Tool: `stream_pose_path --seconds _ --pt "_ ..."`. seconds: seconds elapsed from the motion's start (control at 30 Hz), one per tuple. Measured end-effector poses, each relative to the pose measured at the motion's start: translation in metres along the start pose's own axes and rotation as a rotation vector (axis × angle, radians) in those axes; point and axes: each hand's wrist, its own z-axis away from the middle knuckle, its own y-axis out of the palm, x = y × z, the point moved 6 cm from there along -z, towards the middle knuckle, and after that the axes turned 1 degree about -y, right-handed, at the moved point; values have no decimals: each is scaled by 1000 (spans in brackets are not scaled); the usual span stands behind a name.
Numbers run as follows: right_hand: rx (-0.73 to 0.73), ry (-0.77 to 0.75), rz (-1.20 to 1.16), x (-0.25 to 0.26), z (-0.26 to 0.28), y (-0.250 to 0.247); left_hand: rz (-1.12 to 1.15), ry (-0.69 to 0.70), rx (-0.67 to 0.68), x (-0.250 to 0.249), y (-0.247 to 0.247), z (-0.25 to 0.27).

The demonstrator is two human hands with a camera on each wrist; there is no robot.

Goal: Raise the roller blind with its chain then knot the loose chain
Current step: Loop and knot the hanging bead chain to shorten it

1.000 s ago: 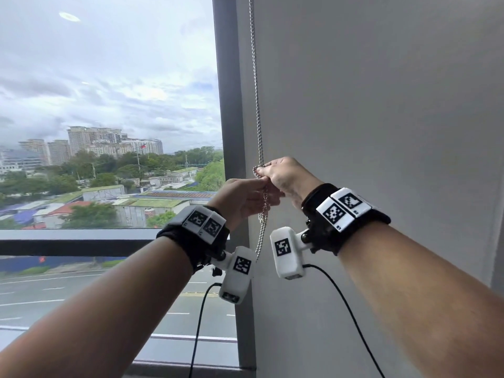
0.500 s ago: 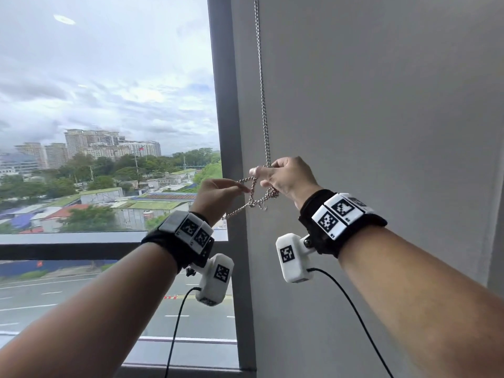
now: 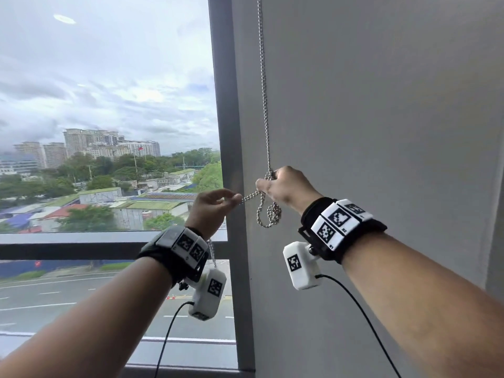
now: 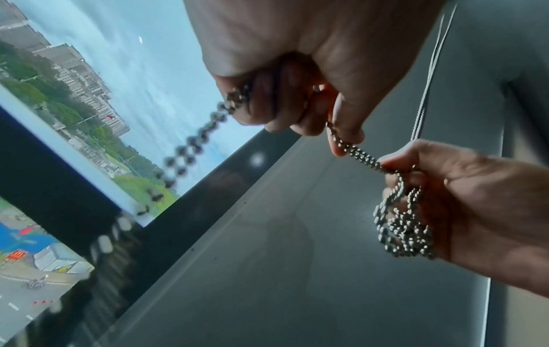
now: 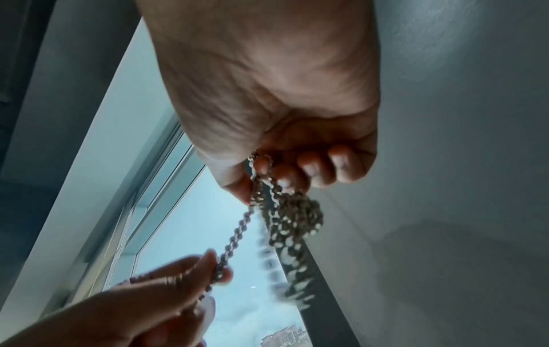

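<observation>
A silver bead chain (image 3: pixel 264 105) hangs down the grey wall beside the window. My right hand (image 3: pixel 283 186) grips it where it bunches into loose loops (image 3: pixel 270 214) below the fist; the same bundle (image 4: pixel 404 225) shows in the left wrist view. My left hand (image 3: pixel 215 205) pinches a short taut stretch of chain (image 3: pixel 249 197) between thumb and fingertips, level with and left of the right hand. In the left wrist view the chain's slack tail (image 4: pixel 184 152) trails away from the left fingers (image 4: pixel 285 103). In the right wrist view the loops (image 5: pixel 294 216) dangle from my curled right fingers (image 5: pixel 312 169). The blind itself is out of view.
A dark window frame post (image 3: pixel 226 132) stands just left of the chain, with glass and a city view beyond. A horizontal window rail (image 3: pixel 68 242) crosses below the left hand. The plain grey wall (image 3: pixel 381 132) fills the right side. Cables hang from both wrist cameras.
The hands, close together a second ago, have drawn apart. My left hand moved left and down, pulling a chain section taut, and a hanging bundle of loops has formed under my right hand.
</observation>
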Motion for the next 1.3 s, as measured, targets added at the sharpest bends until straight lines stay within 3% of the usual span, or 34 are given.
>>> stream_pose_path --seconds 0.17,0.27,0.33,0.47,0.63,0.87,1.07,1.3 --pt "19 -63 -28 6 5 9 18 -218 91 39 12 11" --pt "122 -69 -208 8 6 21 269 -378 180 40 22 14" --pt "190 -61 -281 9 7 30 451 -414 255 31 31 14" --pt "214 -38 -323 8 8 37 612 -359 346 12 43 13" --pt "184 0 -350 -2 7 36 529 -301 209 25 43 10" --pt "145 -29 -312 -11 4 35 386 -270 168 43 50 21" --pt "91 -84 -276 -14 3 37 470 -298 182 43 50 15" --pt "1 -96 -405 -20 5 40 384 -251 99 51 47 20"
